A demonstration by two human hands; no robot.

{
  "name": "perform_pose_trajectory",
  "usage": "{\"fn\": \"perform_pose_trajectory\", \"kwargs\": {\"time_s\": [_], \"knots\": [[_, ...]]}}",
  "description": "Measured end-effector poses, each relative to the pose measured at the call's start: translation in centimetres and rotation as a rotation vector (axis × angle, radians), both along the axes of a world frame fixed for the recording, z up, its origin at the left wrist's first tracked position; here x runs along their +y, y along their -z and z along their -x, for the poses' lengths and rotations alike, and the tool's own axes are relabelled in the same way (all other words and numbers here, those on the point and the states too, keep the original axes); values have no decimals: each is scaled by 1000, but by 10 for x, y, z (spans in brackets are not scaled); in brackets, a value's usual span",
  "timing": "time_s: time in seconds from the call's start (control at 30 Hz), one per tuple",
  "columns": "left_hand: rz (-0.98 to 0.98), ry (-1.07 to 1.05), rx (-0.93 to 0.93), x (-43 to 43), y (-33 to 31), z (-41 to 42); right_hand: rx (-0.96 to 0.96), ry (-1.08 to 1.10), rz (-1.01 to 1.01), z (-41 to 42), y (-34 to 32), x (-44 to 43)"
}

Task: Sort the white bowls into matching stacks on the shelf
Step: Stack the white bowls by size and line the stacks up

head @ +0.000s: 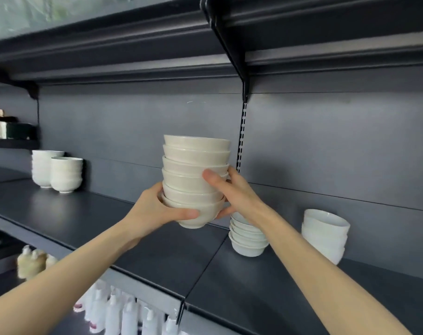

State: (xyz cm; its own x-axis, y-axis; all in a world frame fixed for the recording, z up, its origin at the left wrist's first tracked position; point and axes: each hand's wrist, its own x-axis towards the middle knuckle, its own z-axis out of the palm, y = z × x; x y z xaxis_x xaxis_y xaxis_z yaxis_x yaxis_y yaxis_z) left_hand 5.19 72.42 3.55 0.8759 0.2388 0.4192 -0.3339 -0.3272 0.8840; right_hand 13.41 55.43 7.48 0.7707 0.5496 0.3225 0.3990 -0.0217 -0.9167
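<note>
A tall stack of several cream-white bowls is held up just above the dark shelf, near its middle. My left hand grips the bottom bowl from the left, thumb across its front. My right hand clasps the stack's right side, thumb on the middle bowls. Behind my right wrist a shorter stack of shallow white bowls stands on the shelf. A stack of taller white bowls stands further right. Two white bowl stacks stand side by side at the far left.
Another dark shelf hangs overhead, carried by a slotted upright bracket. White bottles and beige ceramic pieces fill the level below. Boxes sit on a small shelf at far left.
</note>
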Motion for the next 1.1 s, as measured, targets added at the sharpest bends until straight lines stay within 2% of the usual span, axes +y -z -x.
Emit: {"fn": "perform_pose_trajectory", "kwargs": {"time_s": [0.53,0.77,1.1], "knots": [[-33,217,113,209,37,-43,65,227,24,-7,46,192],[-10,283,166,282,40,-81,93,300,62,-32,42,263],[31,235,156,380,50,-139,101,229,100,-108,47,367]]}}
